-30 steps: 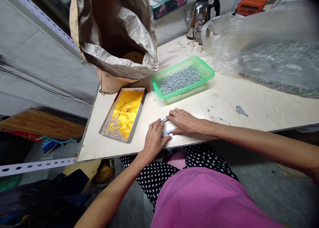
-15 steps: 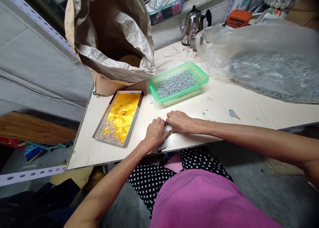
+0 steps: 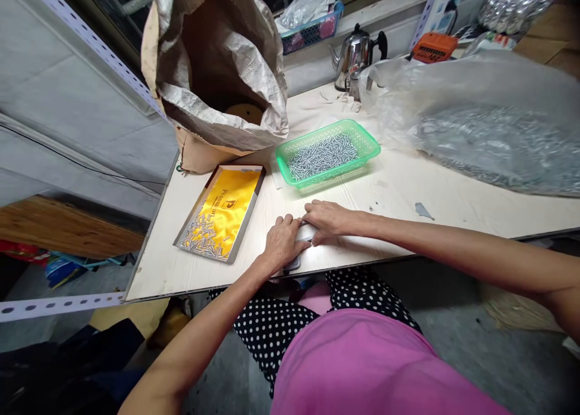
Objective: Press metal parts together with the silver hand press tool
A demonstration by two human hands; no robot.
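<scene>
Near the front edge of the table, my left hand [image 3: 281, 241] and my right hand [image 3: 325, 219] meet, both closed on a small flat silvery-white piece [image 3: 305, 232]. My fingers cover much of it, so its kind does not show. Under the left palm, at the edge, pokes out a grey rounded part [image 3: 294, 262]; whether it joins the silvery piece I cannot tell. To the left lies a shallow box [image 3: 232, 253] lined with yellow satin cloth [image 3: 229, 212], with small metal pins [image 3: 199, 237] in its near end. Beyond my hands, a green plastic basket [image 3: 333, 177] contains many similar pins [image 3: 324, 156].
A large open paper sack [image 3: 167, 58] stands at the back left. Behind the basket is a steel kettle [image 3: 356, 55]. A big clear plastic bag [image 3: 489, 125] of metal pieces fills the right side. A grey scrap [image 3: 423, 211] lies on the pale tabletop [image 3: 385, 191].
The whole view has shifted slightly, so the sack and box appear a little further right. My hands keep hold of the silvery piece; more of it shows between them.
</scene>
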